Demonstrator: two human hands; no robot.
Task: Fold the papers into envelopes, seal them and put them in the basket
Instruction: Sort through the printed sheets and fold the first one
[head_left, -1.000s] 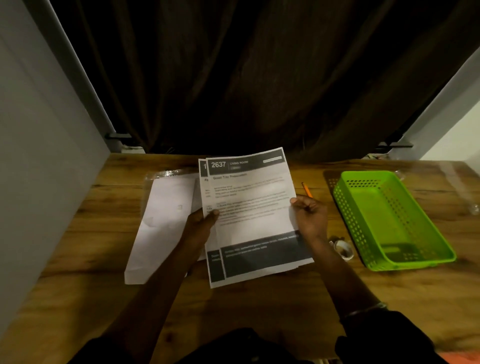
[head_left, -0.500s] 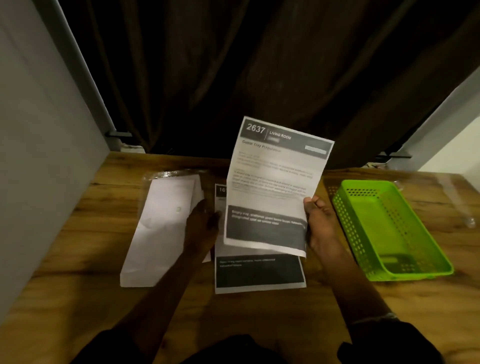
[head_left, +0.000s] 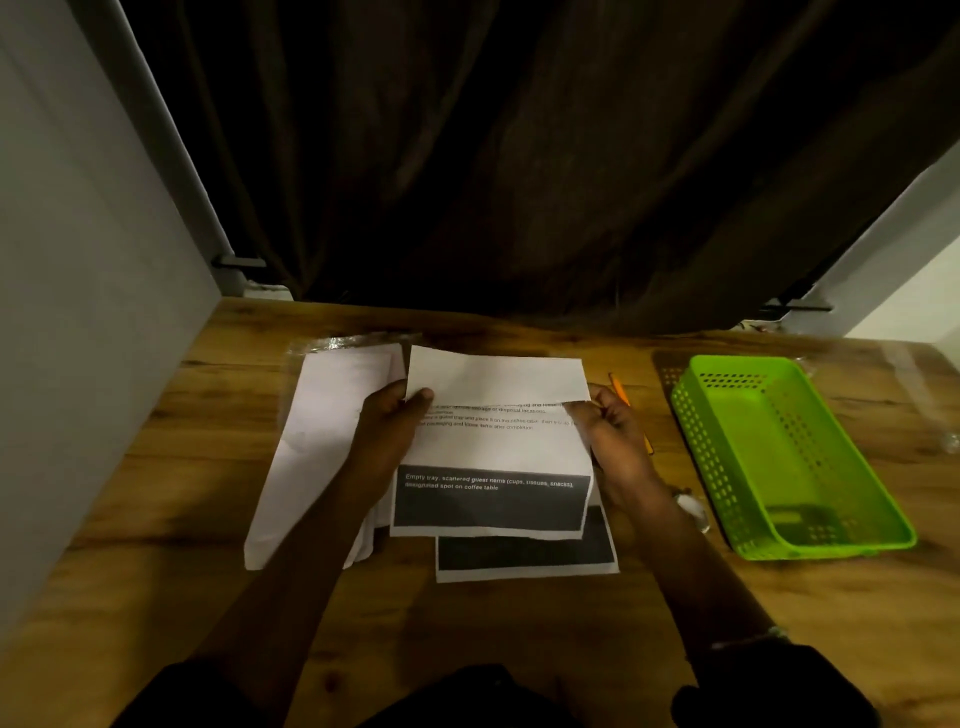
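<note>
A pile of plain white papers (head_left: 322, 441) lies flat on the brown wood-grain table (head_left: 171, 493) at centre left of the frame, its right side covered by the left forearm. The left hand (head_left: 387, 426) pinches the left edge of a white printed sheet with a dark grey band (head_left: 493, 452): the thumb lies on top and the fingers are hidden beneath. This sheet is at frame centre, its upper part folded down toward the person so the blank reverse shows above the printed lines. A second printed sheet with a dark band (head_left: 524, 558) lies flat on the table beneath it and protrudes at the lower right. The right hand (head_left: 613, 436) pinches the right edge of the folded sheet at the flap's corner, fingers curled. An orange pencil (head_left: 618, 387) lies on the table just behind this hand. The bright green perforated plastic basket (head_left: 698, 452) stands at centre right, apart from both hands.
</note>
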